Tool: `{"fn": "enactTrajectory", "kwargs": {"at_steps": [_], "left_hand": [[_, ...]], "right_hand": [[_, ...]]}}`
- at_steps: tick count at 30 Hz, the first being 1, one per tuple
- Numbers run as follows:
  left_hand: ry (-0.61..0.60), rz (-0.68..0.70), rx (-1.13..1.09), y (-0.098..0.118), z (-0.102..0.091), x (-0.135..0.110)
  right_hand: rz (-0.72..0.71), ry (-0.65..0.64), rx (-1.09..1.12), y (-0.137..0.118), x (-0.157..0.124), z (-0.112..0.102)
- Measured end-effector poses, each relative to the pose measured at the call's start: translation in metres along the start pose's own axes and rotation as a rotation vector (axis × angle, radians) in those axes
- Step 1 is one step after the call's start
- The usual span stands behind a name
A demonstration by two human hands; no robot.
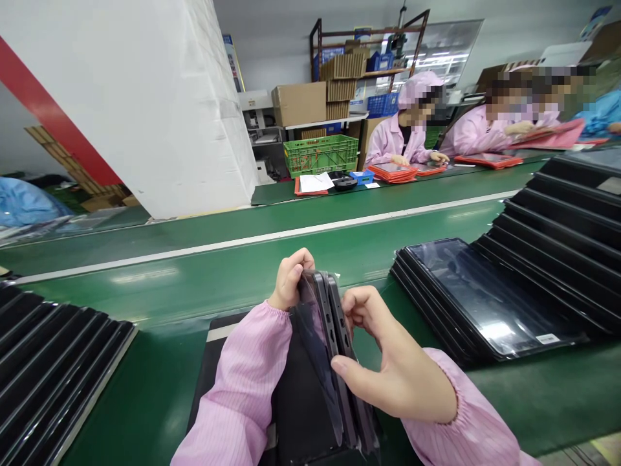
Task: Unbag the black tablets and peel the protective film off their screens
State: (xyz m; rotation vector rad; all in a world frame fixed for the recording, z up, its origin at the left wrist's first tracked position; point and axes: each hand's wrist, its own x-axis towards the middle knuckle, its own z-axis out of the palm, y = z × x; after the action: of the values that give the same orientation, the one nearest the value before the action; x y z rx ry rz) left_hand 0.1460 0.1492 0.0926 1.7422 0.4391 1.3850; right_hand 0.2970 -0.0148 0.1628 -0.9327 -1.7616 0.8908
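Observation:
Two dark tablets (326,323) stand on their long edges, side by side and tilted, with ports and camera-side edges turned up. A clear film hangs loose along the left one's face. My left hand (291,279) grips their far end, thumb on top and fingers curled around the corner. On the right side, my right hand (388,356) holds them too, its thumb on the upper edges and its fingers bent against the right tablet. Beneath them lies a flat black panel (213,362) with a pale strip, partly covered by my left sleeve.
Overlapping stacks of black tablets (485,304) lie at the right, and another stack (53,369) at the left. The green conveyor (160,285) runs across. Beyond it, co-workers in pink (410,129) handle tablets on red pads (392,171). A white wrapped pillar (194,116) stands back left.

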Motion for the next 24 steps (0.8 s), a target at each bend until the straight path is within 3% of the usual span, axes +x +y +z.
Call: {"fn": "enactTrajectory", "kwargs": {"at_steps": [6,24], "left_hand": [[0.021,-0.025,-0.007,-0.0008,-0.0002,0.0007],[0.064,-0.006,-0.016,-0.0029,0.0047,0.0005]], "right_hand": [[0.048,0.036,-0.021,-0.0042,0.0017,0.0088],[0.179,0.007,-0.087,-0.0060,0.0021,0.0082]]}}
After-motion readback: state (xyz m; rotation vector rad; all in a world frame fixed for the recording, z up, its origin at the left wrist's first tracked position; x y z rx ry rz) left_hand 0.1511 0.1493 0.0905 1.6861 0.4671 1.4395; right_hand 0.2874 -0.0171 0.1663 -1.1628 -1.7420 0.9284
